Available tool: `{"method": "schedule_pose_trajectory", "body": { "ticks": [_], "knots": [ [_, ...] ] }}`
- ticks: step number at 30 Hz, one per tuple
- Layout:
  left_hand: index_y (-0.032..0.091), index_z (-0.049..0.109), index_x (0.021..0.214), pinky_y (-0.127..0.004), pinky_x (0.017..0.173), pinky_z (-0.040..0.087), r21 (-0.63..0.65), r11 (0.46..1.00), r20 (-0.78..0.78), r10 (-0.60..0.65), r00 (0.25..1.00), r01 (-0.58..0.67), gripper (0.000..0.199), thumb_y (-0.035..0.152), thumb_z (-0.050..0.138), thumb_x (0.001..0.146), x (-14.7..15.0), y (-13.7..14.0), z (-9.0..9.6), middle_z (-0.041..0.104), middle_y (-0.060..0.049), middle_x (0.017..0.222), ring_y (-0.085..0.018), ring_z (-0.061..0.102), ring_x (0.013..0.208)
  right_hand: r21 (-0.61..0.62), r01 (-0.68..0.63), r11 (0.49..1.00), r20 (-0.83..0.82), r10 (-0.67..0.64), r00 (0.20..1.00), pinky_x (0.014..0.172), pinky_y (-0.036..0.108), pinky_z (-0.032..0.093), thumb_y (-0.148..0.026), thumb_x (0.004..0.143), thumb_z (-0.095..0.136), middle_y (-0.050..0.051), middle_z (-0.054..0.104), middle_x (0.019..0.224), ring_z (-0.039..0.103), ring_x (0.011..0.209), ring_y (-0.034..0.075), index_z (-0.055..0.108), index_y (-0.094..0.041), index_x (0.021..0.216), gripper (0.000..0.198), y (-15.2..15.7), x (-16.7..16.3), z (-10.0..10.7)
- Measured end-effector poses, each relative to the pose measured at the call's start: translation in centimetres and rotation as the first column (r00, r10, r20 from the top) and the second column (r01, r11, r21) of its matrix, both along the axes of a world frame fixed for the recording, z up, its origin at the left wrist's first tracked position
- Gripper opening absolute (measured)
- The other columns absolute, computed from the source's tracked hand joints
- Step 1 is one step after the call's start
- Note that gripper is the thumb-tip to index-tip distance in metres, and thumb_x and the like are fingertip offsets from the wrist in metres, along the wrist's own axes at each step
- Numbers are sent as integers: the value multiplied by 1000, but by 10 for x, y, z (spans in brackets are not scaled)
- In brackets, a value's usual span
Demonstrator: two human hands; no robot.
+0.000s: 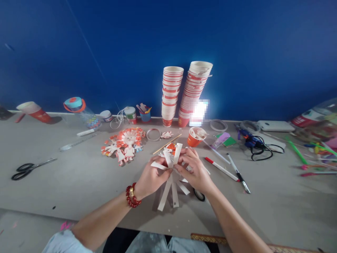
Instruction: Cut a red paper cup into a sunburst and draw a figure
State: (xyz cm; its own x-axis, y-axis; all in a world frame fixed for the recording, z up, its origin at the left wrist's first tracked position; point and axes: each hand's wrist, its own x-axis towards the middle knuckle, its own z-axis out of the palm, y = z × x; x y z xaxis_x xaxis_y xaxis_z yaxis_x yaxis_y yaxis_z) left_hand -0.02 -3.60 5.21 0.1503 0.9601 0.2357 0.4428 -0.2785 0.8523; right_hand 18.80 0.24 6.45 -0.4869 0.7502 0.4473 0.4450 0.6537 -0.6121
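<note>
Between my hands is a cut paper cup (174,195), its white strips splayed out like rays. My left hand (154,177) pinches it from the left, thumb and fingers near its centre. From the other side my right hand (194,172) grips it too, fingers bent around the strips. Part of the piece is hidden behind the fingers. Under my right wrist shows a black scissor handle (199,195). Orange and white paper scraps (171,147) lie just beyond my fingertips, near a thin wooden stick (167,144).
Two tall stacks of paper cups, a left one (172,95) and a leaning right one (195,86), stand by the blue wall. Paper figures (129,144) lie left, scissors (33,168) farther left. A red marker (222,169), a pen (238,174) and a glue gun (250,138) lie right.
</note>
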Motion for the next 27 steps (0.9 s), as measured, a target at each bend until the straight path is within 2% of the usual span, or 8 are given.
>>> {"method": "schedule_pose_trajectory", "body": {
  "ticks": [3, 9, 13, 16, 19, 22, 25, 27],
  "knots": [
    [23, 68, 93, -34, 89, 46, -13, 1000, 10, -16, 1000, 16, 11, 25, 62, 84, -1, 1, 0, 70, -6, 90, -24, 60, 95, 1, -2, 1000, 36, 2, 999, 106, 56, 33, -21, 89, 59, 6, 61, 98, 54, 108, 27, 61, -22, 76, 13, 0, 1, 2],
    [21, 69, 88, -32, 89, 46, -32, 998, 17, -46, 999, 46, 8, 24, 65, 82, -2, 0, -1, 68, -6, 88, -24, 60, 94, -80, -29, 996, 26, 31, 999, 92, 44, 48, -26, 89, 59, 5, 59, 95, 56, 94, 23, 57, -22, 67, 22, 1, 5, 3],
    [19, 68, 91, -29, 80, 47, -73, 995, 85, -61, 995, 67, 10, 26, 62, 85, 0, -1, 0, 69, -4, 85, -21, 61, 85, -80, -44, 996, -23, 43, 999, 100, 48, 42, -28, 92, 56, 6, 61, 102, 57, 98, 24, 59, -22, 77, 17, 1, 5, 3],
    [19, 67, 96, -27, 76, 47, -107, 990, 141, -73, 987, 89, 14, 27, 61, 87, 0, 0, 2, 70, -4, 87, -19, 62, 81, -83, -10, 997, -69, 5, 998, 99, 48, 43, -31, 94, 53, 9, 61, 112, 56, 104, 25, 61, -22, 84, 16, 1, 5, 3],
    [18, 67, 97, -26, 76, 47, -106, 989, 166, -80, 983, 98, 13, 25, 61, 87, 0, 0, 3, 70, -5, 93, -19, 62, 84, -75, 3, 997, -45, -7, 999, 99, 48, 42, -31, 94, 54, 8, 61, 112, 55, 106, 26, 61, -22, 81, 17, 1, 6, 3],
    [18, 67, 94, -26, 77, 47, -98, 993, 135, -56, 989, 70, 11, 23, 62, 85, 0, 0, -1, 68, -4, 90, -19, 62, 85, -70, 4, 998, -2, -4, 1000, 99, 48, 41, -28, 92, 56, 7, 62, 104, 54, 108, 27, 60, -23, 76, 18, 1, 5, 3],
    [18, 66, 93, -26, 73, 47, -98, 994, 122, -39, 992, 51, 11, 25, 62, 86, 0, -1, -4, 68, -4, 85, -18, 61, 78, -139, 6, 990, -34, -11, 999, 91, 42, 47, -29, 91, 57, 8, 61, 104, 54, 108, 27, 60, -22, 75, 17, 0, 4, 3],
    [18, 65, 95, -26, 71, 47, -93, 993, 139, -57, 989, 70, 13, 27, 62, 87, -1, -1, -5, 69, -4, 85, -17, 61, 74, -209, 4, 978, -88, -23, 996, 82, 37, 51, -31, 90, 59, 9, 59, 111, 54, 109, 27, 62, -23, 86, 10, 0, 3, 2]
  ]
}}
